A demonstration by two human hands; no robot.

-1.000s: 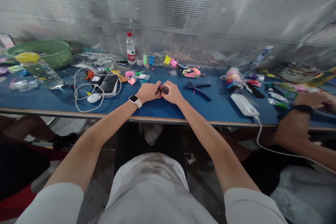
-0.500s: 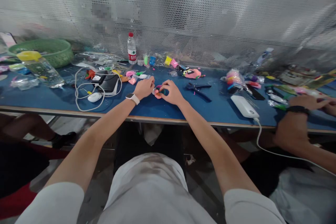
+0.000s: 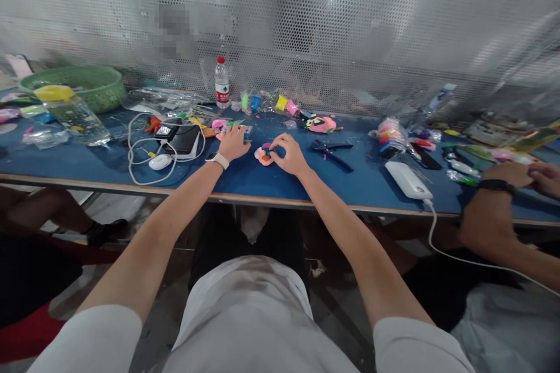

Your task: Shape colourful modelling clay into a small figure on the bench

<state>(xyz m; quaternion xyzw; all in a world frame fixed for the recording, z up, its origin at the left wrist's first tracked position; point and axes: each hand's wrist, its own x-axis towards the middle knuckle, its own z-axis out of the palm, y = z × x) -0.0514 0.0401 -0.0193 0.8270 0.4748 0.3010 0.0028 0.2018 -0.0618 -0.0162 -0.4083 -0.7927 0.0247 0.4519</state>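
On the blue table point(image 3: 280, 183) lies a small clay piece point(image 3: 263, 155) in orange-pink with other colours, in front of me. The thumb and fingers of my right hand point(image 3: 289, 155) are closed in a pinch at its right edge. My left hand point(image 3: 235, 142), wearing a watch with a white band, reaches over the pink clay lumps point(image 3: 219, 123) and a small clear packet just left of the piece. Its fingers are spread, and I cannot tell whether they touch the packet. A pair of dark-handled pliers point(image 3: 335, 154) rests right of my right hand.
A corded black box point(image 3: 184, 139), a red-capped bottle point(image 3: 221, 84) and a green basin point(image 3: 94, 84) stand to the left. A pink clay figure point(image 3: 322, 124) lies behind the pliers. A white power bank point(image 3: 408, 180) is at right, near a co-worker's hands point(image 3: 510, 175).
My left hand has moved away from the clay piece, left and slightly forward, and its fingers have spread. My right hand stays at the piece, which shows more plainly now.
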